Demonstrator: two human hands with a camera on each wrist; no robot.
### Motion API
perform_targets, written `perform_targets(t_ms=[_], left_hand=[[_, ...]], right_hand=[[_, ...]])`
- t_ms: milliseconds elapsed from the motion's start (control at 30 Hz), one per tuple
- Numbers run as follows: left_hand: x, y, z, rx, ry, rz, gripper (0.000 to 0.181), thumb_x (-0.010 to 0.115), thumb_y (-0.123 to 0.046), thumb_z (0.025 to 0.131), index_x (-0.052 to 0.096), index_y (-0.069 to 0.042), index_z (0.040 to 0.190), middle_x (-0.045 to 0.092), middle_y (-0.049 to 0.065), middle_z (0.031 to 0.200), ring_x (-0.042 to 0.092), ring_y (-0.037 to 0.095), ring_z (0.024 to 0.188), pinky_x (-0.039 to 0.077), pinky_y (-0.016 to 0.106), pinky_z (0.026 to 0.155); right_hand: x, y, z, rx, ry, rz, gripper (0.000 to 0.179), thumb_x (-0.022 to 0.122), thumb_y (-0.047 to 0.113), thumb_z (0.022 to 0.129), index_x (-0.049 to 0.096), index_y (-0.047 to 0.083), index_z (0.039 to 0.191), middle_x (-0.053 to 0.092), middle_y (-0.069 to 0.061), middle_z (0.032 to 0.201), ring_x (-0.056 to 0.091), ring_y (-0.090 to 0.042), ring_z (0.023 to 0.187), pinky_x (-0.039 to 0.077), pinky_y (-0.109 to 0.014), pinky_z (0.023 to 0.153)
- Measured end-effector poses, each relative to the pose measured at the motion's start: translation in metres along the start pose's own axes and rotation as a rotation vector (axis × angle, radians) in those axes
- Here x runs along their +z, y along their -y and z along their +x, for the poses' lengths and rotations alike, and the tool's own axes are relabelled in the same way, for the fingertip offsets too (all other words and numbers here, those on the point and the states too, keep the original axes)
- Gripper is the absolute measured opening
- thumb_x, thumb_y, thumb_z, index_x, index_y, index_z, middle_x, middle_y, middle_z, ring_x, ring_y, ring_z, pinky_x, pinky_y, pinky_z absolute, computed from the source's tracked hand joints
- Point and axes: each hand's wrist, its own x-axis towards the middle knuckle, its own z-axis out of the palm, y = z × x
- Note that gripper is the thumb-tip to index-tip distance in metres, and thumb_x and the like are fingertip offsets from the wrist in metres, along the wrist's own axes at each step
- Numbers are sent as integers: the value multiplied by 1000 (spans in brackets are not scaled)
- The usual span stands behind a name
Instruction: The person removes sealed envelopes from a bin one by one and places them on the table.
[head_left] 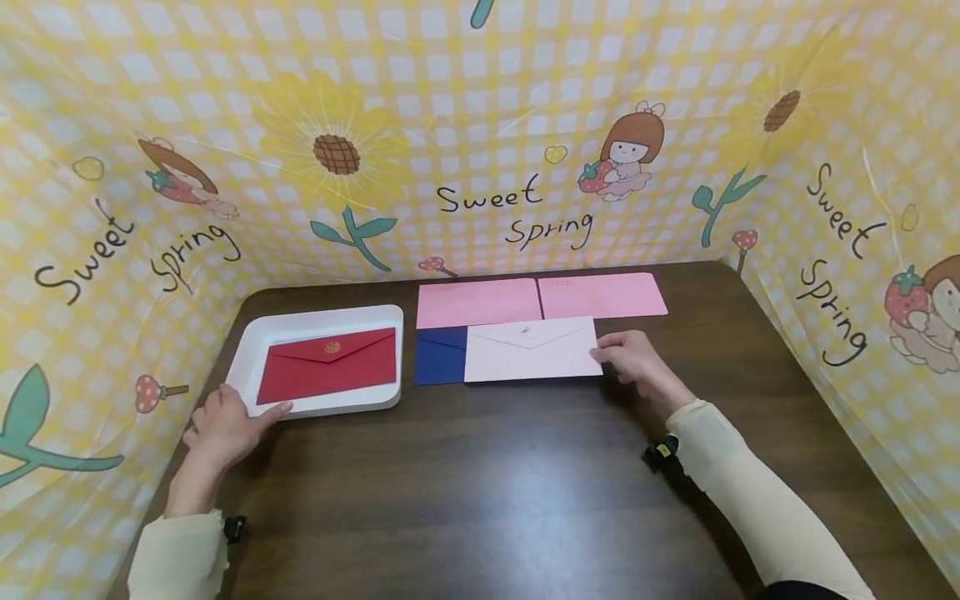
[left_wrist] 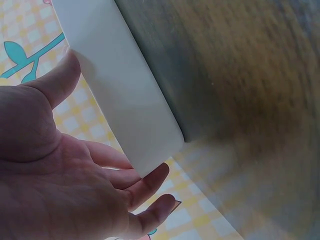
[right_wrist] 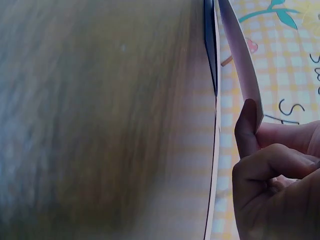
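With the tray [head_left: 322, 323] at left gripped by the left hand [head_left: 227, 429], the white envelope [head_left: 531, 358] at centre could be dropped, being pinched by the right hand [head_left: 636, 362] at one end only.

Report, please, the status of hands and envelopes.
Left hand touching white rectangular tray, red paper envelope inside. Right hand pinching pale pink paper envelope, right end raised. Dark blue paper envelope partly hidden beneath; no obstruction visible.

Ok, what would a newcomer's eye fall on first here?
Probably the red envelope, vivid in the white tray at left, whose near corner the left hand holds. Next, the pale envelope at centre, its right end pinched by the right hand. Behind them, the yellow checked cloth.
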Motion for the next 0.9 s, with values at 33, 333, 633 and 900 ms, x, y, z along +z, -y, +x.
perform_targets(t_ms=[33, 333, 633, 900], left_hand=[[0, 0, 0, 0, 0, 0, 117, 71, -56, 95, 11, 30, 146, 21, 50, 137, 24, 67, 123, 23, 79, 100], [0, -2, -3, -14, -2, -1, 116, 72, -53, 94, 10, 28, 147, 20, 49, 139, 23, 67, 125, 23, 79, 101], [-1, -1, -3, -3, 0, 2, 115, 72, -54, 94, 12, 29, 146, 20, 50, 140, 23, 68, 125, 22, 81, 101], [-2, -2, -3, -7, 7, 1, 115, 71, -55, 94, 12, 29, 146, 20, 49, 140, 23, 67, 125, 22, 80, 101]], right_hand=[[-1, -1, 0, -4, 0, -3, 36, 69, 18, 101, 69, -7, 126, 68, -17, 115, 55, -28, 94, 53, -41, 75], [-14, -10, -1, 14, 11, -44, 37, 68, 19, 102, 67, -8, 128, 63, -13, 101, 51, -26, 86, 52, -39, 73], [-27, -13, -6, 3, 1, -21, 37, 70, 16, 100, 67, -11, 126, 54, 2, 70, 45, -14, 65, 45, -31, 59], [-37, -16, -7, -3, 17, -11, 39, 68, 15, 101, 64, -12, 129, 44, 7, 58, 40, -10, 56, 41, -29, 56]])
